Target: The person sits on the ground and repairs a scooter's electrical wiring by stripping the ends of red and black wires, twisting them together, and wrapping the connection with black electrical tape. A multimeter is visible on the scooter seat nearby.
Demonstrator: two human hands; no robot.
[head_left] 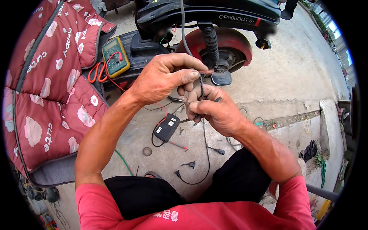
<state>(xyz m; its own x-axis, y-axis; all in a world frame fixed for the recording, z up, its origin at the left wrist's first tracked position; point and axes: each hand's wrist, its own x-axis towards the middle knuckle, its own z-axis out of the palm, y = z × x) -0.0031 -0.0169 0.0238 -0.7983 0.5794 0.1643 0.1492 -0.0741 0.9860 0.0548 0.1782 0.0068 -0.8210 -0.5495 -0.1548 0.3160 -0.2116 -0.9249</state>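
Rough concrete point(291, 73) outdoors, scooter point(207, 15) parked on it, black box point(167, 127) lying nearby. Left hand point(165, 76) pinches a reddish wire point(208, 72), right hand point(216, 109) grips black cable point(202, 87).

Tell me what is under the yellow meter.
The yellow meter appears to sit on a black footboard, which shows to its right. The patch directly beneath the meter is covered, so it cannot be seen.

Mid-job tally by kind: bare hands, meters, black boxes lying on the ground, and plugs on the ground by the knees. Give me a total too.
Hands: 2, left hand and right hand
Meter: 1
Black box: 1
Plugs: 3
Total: 7
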